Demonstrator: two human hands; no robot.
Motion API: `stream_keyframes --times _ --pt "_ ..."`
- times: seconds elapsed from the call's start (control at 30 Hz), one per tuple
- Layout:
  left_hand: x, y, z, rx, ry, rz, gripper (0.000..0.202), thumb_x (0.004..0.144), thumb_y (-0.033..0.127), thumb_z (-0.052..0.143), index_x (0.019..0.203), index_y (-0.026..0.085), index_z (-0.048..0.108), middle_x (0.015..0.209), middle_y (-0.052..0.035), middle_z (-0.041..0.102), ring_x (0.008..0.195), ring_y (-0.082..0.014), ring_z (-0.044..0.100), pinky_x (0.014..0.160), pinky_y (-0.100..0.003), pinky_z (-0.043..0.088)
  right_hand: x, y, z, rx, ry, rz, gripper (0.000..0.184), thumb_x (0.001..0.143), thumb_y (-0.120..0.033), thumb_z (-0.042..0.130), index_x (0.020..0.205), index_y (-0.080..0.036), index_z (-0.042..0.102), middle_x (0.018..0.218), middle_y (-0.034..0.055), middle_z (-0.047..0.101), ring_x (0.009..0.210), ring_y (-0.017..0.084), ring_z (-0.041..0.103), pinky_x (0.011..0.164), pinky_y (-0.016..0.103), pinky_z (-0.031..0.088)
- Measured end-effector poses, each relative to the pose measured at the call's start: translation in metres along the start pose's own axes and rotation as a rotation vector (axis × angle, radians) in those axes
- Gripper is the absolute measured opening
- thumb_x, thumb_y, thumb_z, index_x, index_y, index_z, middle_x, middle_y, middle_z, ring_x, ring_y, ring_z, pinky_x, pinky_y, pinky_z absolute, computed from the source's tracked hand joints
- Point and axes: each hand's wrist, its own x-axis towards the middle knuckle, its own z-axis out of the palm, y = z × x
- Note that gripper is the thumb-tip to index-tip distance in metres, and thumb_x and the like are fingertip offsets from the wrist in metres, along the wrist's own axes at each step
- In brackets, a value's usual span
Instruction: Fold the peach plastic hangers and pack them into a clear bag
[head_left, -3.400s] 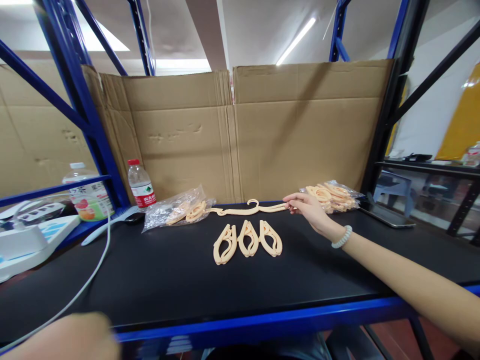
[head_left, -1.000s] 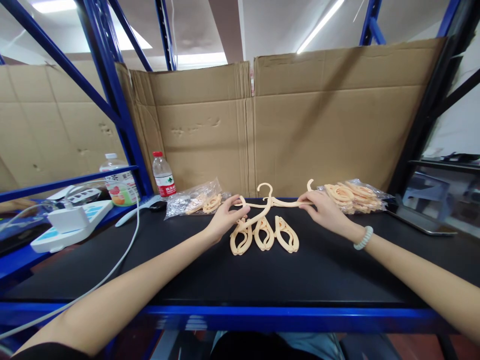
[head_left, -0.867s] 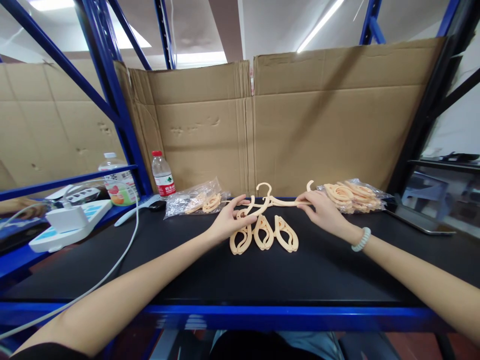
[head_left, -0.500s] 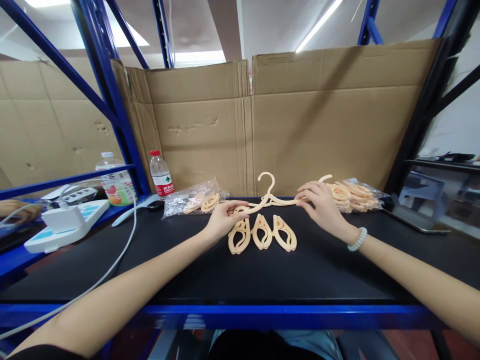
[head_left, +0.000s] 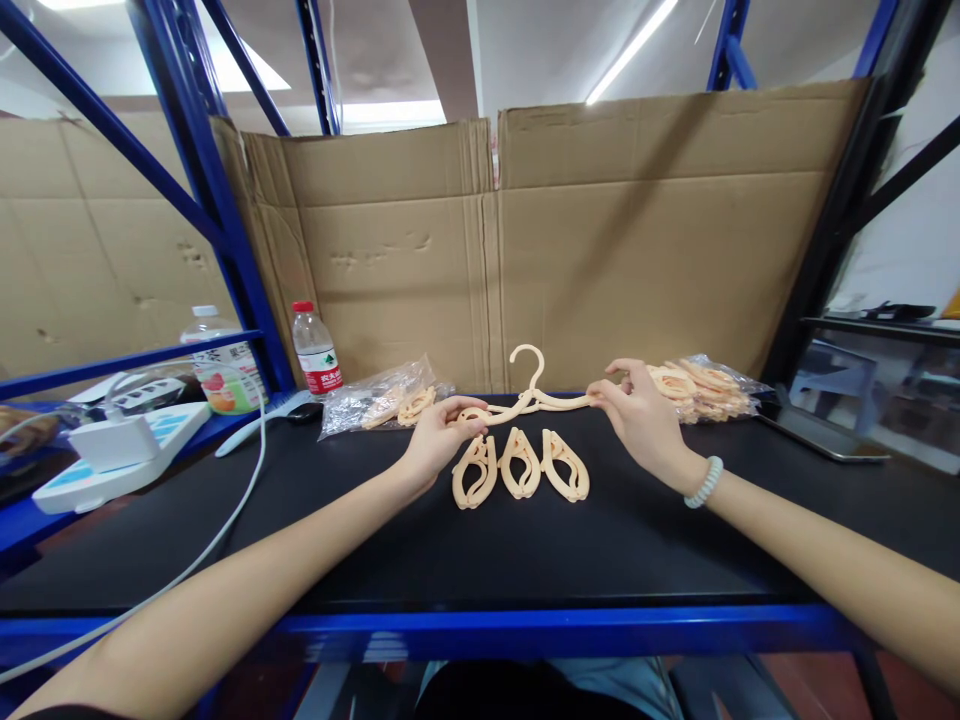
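A cream folding hanger (head_left: 529, 399) is spread out near the back of the black table, its hook pointing up. My left hand (head_left: 441, 437) pinches the left arm of this hanger between thumb and fingers. At the right tip my right hand (head_left: 634, 412) is closed on the other arm, thumb and forefinger together. In front of the hanger lie three folded hangers, the left one (head_left: 475, 474), the middle one (head_left: 520, 464) and the right one (head_left: 565, 466), side by side on the table.
Clear plastic bags with folded hangers lie at the back left (head_left: 379, 398) and back right (head_left: 701, 388). A red-capped bottle (head_left: 316, 350) stands before the cardboard wall (head_left: 637, 240). At left are a power strip (head_left: 124, 455) and a white cable (head_left: 241, 495). A phone-like slab (head_left: 825, 440) lies right.
My right hand has closed on the right tip of the hanger, its fingers now curled in. A second hook-like end beside that hand no longer shows. The view has shifted slightly.
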Motion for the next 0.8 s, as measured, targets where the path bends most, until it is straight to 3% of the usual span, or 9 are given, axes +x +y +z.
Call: stream_keyframes --times 0.1,0.27,0.4,0.57,0.7,0.8 --pt "-0.0003 0.0002 0.0002 -0.027 0.018 0.000 0.027 0.064 0.021 0.072 0.089 0.013 0.067 0.076 -0.0032 0.066 0.069 -0.0141 0.062 0.070 -0.027 0.050 0.0001 -0.0004 -0.0016 -0.034 -0.008 -0.026 0.021 0.092 -0.023 0.042 0.093 -0.022 0.063 0.118 0.0112 0.046 0.087 0.022 0.050 0.065 0.035 0.046" --pt "0.0012 -0.0019 -0.0007 -0.061 0.044 -0.029 0.026 0.065 0.019 0.071 0.089 0.012 0.066 0.076 -0.0029 0.066 0.067 -0.0125 0.061 0.069 -0.026 0.051 0.0020 0.0002 -0.0008 0.013 -0.013 -0.120 0.016 0.091 -0.018 0.044 0.092 -0.021 0.060 0.122 0.0128 0.045 0.110 0.029 0.045 0.085 0.045 0.046" --pt "0.0017 -0.0019 -0.0015 -0.073 0.057 -0.048 0.026 0.064 0.018 0.071 0.088 0.012 0.066 0.076 -0.0028 0.065 0.067 -0.0118 0.061 0.068 -0.025 0.051 0.0015 -0.0009 0.0023 0.193 -0.082 -0.102 0.019 0.090 -0.013 0.040 0.098 -0.018 0.057 0.129 0.0153 0.040 0.101 0.025 0.055 0.085 0.042 0.048" --pt "0.0012 -0.0012 -0.0013 -0.089 0.064 -0.052 0.024 0.064 0.017 0.071 0.087 0.013 0.066 0.076 -0.0027 0.066 0.067 -0.0117 0.061 0.069 -0.025 0.051 0.0012 -0.0005 0.0026 0.341 -0.111 -0.074 0.015 0.090 -0.014 0.042 0.096 -0.020 0.055 0.119 0.0122 0.053 0.096 0.023 0.060 0.083 0.041 0.050" --pt "0.0009 -0.0013 -0.0011 -0.125 0.064 -0.050 0.024 0.063 0.015 0.071 0.087 0.012 0.066 0.077 -0.0027 0.066 0.067 -0.0110 0.061 0.071 -0.025 0.051 0.0040 -0.0030 -0.0004 0.525 -0.116 0.079 0.014 0.084 -0.018 0.053 0.098 -0.021 0.054 0.101 0.0086 0.063 0.090 0.023 0.063 0.080 0.040 0.052" --pt "0.0009 0.0014 -0.0021 -0.170 0.071 -0.048 0.026 0.062 0.016 0.072 0.087 0.012 0.066 0.077 -0.0030 0.066 0.067 -0.0113 0.062 0.070 -0.025 0.052 0.0072 -0.0040 -0.0013 0.812 -0.165 0.269 0.023 0.078 -0.023 0.063 0.099 -0.020 0.055 0.097 0.0078 0.065 0.088 0.021 0.063 0.077 0.037 0.053"
